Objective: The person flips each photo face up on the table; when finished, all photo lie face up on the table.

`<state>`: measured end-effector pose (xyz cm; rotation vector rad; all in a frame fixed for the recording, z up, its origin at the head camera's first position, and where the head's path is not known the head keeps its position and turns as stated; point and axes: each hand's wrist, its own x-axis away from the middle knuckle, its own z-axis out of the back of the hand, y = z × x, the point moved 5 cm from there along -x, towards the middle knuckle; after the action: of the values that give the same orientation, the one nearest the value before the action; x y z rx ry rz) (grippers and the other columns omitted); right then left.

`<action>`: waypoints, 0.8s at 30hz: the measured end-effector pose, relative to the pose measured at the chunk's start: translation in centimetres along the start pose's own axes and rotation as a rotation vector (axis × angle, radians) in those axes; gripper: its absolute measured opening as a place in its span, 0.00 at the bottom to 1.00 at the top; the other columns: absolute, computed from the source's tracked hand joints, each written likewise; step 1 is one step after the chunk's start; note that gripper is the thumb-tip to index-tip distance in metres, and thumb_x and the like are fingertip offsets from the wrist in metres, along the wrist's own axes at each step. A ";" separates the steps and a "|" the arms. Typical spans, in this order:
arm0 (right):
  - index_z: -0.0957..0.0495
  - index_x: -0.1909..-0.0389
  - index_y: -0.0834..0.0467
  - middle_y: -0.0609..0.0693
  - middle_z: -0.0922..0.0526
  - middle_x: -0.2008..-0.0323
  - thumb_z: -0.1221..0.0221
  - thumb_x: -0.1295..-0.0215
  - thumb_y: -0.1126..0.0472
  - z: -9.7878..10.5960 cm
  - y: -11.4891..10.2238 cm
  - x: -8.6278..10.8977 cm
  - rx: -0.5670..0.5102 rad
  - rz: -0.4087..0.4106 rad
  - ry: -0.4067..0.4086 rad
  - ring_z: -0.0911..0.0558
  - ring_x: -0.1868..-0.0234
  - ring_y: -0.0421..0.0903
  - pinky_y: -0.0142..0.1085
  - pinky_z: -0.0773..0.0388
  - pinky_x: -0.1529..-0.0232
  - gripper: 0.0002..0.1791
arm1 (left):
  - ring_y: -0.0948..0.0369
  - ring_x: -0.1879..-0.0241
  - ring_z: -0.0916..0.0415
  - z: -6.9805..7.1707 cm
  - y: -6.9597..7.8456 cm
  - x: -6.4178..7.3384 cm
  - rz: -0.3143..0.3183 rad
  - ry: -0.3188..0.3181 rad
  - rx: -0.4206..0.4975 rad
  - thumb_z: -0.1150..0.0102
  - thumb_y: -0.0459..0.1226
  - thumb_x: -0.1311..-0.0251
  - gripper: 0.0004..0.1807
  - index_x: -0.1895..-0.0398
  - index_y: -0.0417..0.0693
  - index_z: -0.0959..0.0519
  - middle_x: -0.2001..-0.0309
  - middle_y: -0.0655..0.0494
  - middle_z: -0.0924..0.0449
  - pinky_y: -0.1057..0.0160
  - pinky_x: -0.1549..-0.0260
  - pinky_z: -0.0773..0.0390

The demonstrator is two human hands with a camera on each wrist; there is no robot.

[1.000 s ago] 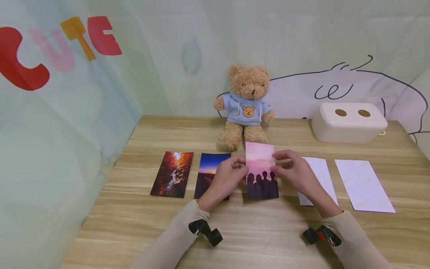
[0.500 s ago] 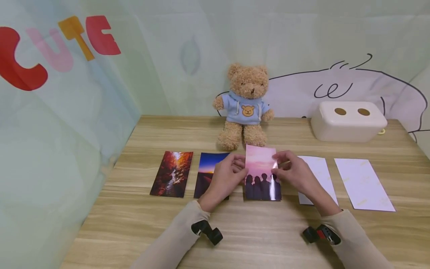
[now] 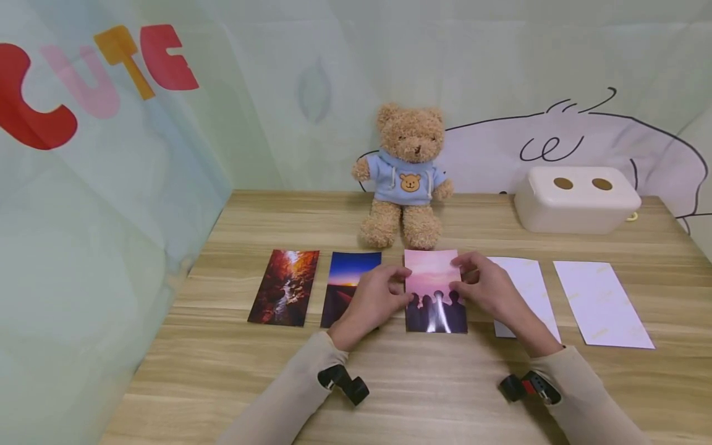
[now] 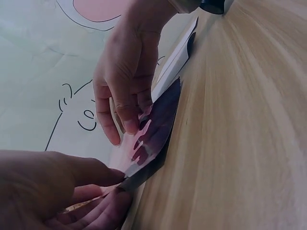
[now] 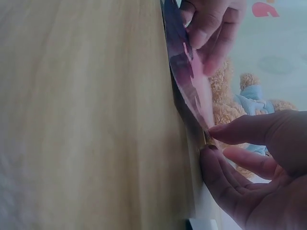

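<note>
A glossy photo [image 3: 434, 278] of a pink sky with dark silhouettes of people lies low over the table, between my hands. My left hand [image 3: 374, 303] pinches its left edge; in the left wrist view the thumb [image 4: 103, 173] is on the picture side and other fingers are underneath. On the opposite edge, my right hand [image 3: 489, 287] pinches with thumb and fingers, and the right wrist view shows the photo slightly bowed above the wood. Left of it, a blue sunset photo [image 3: 350, 275] is partly hidden behind my left hand. An autumn stream photo [image 3: 285, 287] lies farther left.
Two white cards [image 3: 603, 306] lie face down on the right, the nearer one partly behind my right hand. A teddy bear [image 3: 410, 179] in a blue hoodie sits at the back against the wall. To its right stands a cream box [image 3: 578, 207] with two round holes.
The pink photo has come down from a raised tilt to lie flatter, its top edge now below the bear's feet. Both hands have kept their grip and barely shifted.
</note>
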<state>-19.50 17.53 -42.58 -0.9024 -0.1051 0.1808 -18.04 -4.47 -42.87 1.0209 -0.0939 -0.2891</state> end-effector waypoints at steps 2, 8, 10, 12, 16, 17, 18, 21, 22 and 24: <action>0.22 0.43 0.69 0.62 0.16 0.55 0.29 0.35 0.69 0.0 0.0 0.0 0.012 -0.004 -0.003 0.13 0.59 0.53 0.37 0.19 0.63 0.21 | 0.60 0.62 0.13 -0.1 0.0 0.0 -0.004 -0.015 -0.028 0.24 0.27 0.42 0.22 0.44 0.35 0.16 0.49 0.44 0.15 0.66 0.63 0.17; 0.22 0.43 0.69 0.62 0.16 0.56 0.29 0.35 0.70 -0.2 0.0 -0.1 0.032 -0.009 -0.012 0.13 0.60 0.53 0.42 0.18 0.61 0.21 | 0.60 0.63 0.14 -0.1 0.3 0.2 -0.036 -0.016 -0.088 0.24 0.27 0.43 0.21 0.45 0.34 0.15 0.46 0.43 0.18 0.66 0.63 0.18; 0.22 0.44 0.69 0.62 0.16 0.56 0.29 0.35 0.70 -0.2 -0.1 -0.1 0.038 -0.008 -0.012 0.13 0.60 0.52 0.42 0.18 0.62 0.21 | 0.59 0.63 0.14 -0.1 0.4 0.2 -0.038 -0.015 -0.106 0.24 0.28 0.43 0.20 0.46 0.34 0.15 0.47 0.44 0.19 0.66 0.62 0.19; 0.22 0.44 0.70 0.62 0.16 0.56 0.29 0.35 0.70 -0.2 -0.1 -0.1 0.042 -0.007 -0.010 0.13 0.61 0.52 0.41 0.18 0.62 0.21 | 0.60 0.63 0.15 -0.2 0.5 0.2 -0.037 -0.015 -0.123 0.24 0.28 0.43 0.20 0.46 0.35 0.15 0.48 0.45 0.19 0.65 0.61 0.19; 0.22 0.44 0.70 0.62 0.16 0.57 0.28 0.36 0.70 -0.2 -0.2 -0.1 0.057 0.002 -0.002 0.13 0.61 0.53 0.41 0.18 0.62 0.21 | 0.62 0.64 0.17 -0.3 0.5 0.2 -0.029 -0.011 -0.148 0.23 0.29 0.42 0.20 0.46 0.36 0.14 0.50 0.46 0.20 0.63 0.59 0.20; 0.22 0.44 0.70 0.62 0.16 0.57 0.28 0.36 0.70 -0.2 -0.2 -0.1 0.060 0.005 0.001 0.13 0.61 0.53 0.41 0.18 0.62 0.21 | 0.62 0.64 0.18 -0.3 0.5 0.2 -0.029 -0.010 -0.152 0.23 0.29 0.42 0.20 0.46 0.36 0.14 0.50 0.46 0.20 0.62 0.59 0.20; 0.21 0.44 0.70 0.62 0.16 0.57 0.28 0.37 0.70 -0.2 -0.2 -0.1 0.065 0.010 0.004 0.13 0.61 0.53 0.41 0.18 0.62 0.21 | 0.62 0.64 0.18 -0.3 0.5 0.2 -0.031 -0.008 -0.157 0.23 0.29 0.43 0.20 0.46 0.36 0.14 0.49 0.46 0.20 0.62 0.58 0.21; 0.21 0.45 0.71 0.62 0.16 0.58 0.28 0.37 0.70 -0.2 -0.3 0.0 0.074 0.025 0.014 0.13 0.61 0.53 0.41 0.18 0.63 0.21 | 0.60 0.63 0.18 -0.4 0.6 0.2 -0.039 0.000 -0.170 0.23 0.29 0.42 0.21 0.45 0.35 0.14 0.47 0.45 0.20 0.59 0.56 0.20; 0.21 0.45 0.71 0.62 0.16 0.58 0.28 0.37 0.70 -0.2 -0.3 0.0 0.074 0.030 0.017 0.13 0.61 0.53 0.41 0.18 0.63 0.21 | 0.60 0.63 0.18 -0.4 0.7 0.2 -0.041 0.001 -0.171 0.23 0.29 0.42 0.21 0.44 0.35 0.14 0.47 0.44 0.20 0.59 0.55 0.20; 0.21 0.46 0.71 0.62 0.16 0.58 0.27 0.37 0.70 -0.2 -0.2 0.0 0.078 0.038 0.023 0.13 0.62 0.53 0.41 0.18 0.63 0.21 | 0.58 0.61 0.19 -0.4 0.8 0.2 -0.047 0.006 -0.182 0.24 0.29 0.41 0.21 0.44 0.34 0.14 0.47 0.44 0.19 0.57 0.53 0.20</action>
<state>-19.42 17.26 -42.52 -0.8291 -0.0592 0.2081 -17.60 -3.85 -42.42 0.8437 -0.0376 -0.3309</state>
